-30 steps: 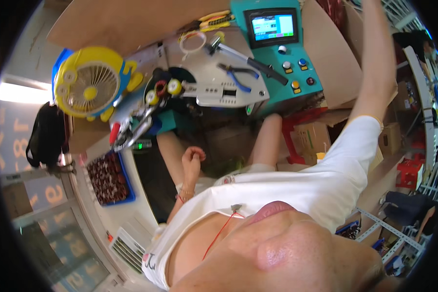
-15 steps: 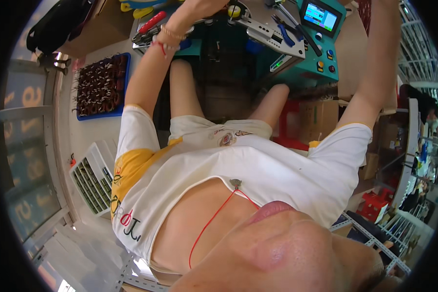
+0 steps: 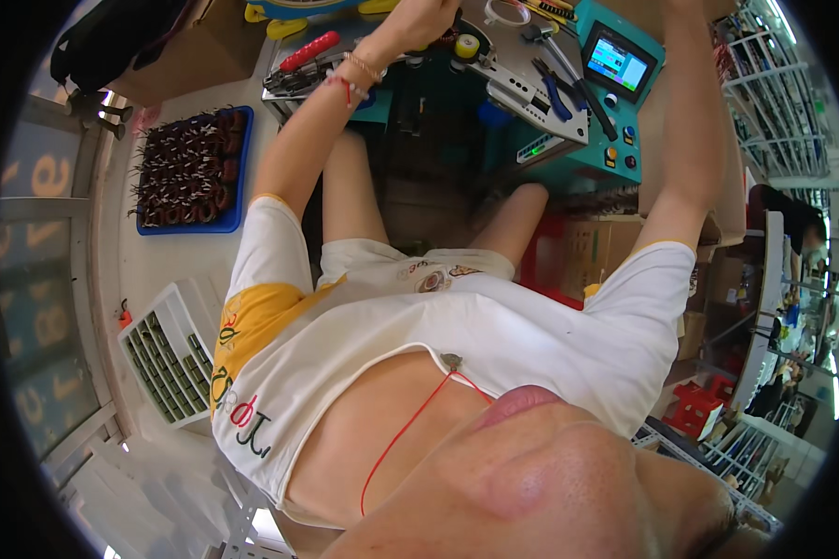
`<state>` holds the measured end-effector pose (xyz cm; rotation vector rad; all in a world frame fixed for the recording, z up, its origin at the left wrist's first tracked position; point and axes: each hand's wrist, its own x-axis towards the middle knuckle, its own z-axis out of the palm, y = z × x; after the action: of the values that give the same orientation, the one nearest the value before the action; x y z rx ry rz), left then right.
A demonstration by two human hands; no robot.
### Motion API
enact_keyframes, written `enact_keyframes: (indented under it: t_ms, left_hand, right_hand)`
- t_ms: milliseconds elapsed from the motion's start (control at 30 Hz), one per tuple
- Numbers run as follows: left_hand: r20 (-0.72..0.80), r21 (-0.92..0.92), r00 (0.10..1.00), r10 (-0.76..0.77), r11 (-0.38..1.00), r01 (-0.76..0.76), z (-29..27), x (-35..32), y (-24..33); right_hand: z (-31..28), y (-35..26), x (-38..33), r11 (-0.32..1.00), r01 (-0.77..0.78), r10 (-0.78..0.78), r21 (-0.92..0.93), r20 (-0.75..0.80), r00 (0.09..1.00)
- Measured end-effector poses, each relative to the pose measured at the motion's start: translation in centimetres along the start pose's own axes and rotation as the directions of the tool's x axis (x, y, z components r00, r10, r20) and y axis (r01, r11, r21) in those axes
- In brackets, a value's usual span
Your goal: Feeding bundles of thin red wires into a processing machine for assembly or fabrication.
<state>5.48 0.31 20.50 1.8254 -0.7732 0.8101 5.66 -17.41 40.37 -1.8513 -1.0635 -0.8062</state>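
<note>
the left hand (image 3: 418, 20) reaches up to the cluttered bench at the top of the view, its wrist wearing a thin bracelet and a red cord (image 3: 345, 86). the fingers curl downward among small parts near a yellow-capped spool (image 3: 465, 45), but whether they grip anything cannot be told, since the fingertips are hidden among the clutter. just to the left of that forearm lies a red-handled tool (image 3: 309, 50) on a grey metal tray (image 3: 284, 86). the right arm stretches up along the right side, and the right hand passes out of the top edge, so its state cannot be told. between the 2 arms stands a teal control box (image 3: 615, 149) with a small lit screen (image 3: 617, 63) and yellow, red and blue buttons; blue-handled pliers (image 3: 552, 86) lie on a white plate beside it. lower left, on the pale floor, a blue tray (image 3: 188, 168) holds rows of dark wound coils, and a white slotted crate (image 3: 166, 352) sits nearer.
</note>
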Motion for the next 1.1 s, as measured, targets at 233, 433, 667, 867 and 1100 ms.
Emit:
enact_keyframes:
  t_ms: [233,433,667,867,1100]
  left_hand:
    - [0.008,-0.181,0.853,-0.522,0.838,0.515,3.2,-15.4,-1.7]
    - [-0.011,0.125,0.852,-0.524,0.845,0.521,7.6,-18.1,-7.9]
    - [0.004,-0.076,0.888,-0.459,0.886,0.458,9.1,-18.6,-11.3]
    - [0.115,-0.107,0.864,-0.491,0.858,0.502,8.9,-20.1,-12.2]
    - [-0.033,-0.150,0.831,-0.556,0.825,0.546,10.6,-23.2,-7.4]
  right_hand:
    - [7.0,7.7,-11.6,0.954,-0.123,0.178,-0.274,0.185,0.966]
    - [11.6,10.7,-18.3,0.932,0.068,0.046,-0.356,0.302,0.952]
    - [12.8,12.8,-19.5,0.895,-0.202,0.386,-0.399,0.460,0.800]
    - [11.3,10.5,-15.6,0.813,-0.007,0.494,-0.582,0.685,0.535]
    - [12.5,9.6,-15.4,0.724,0.457,0.277,-0.516,0.825,0.492]
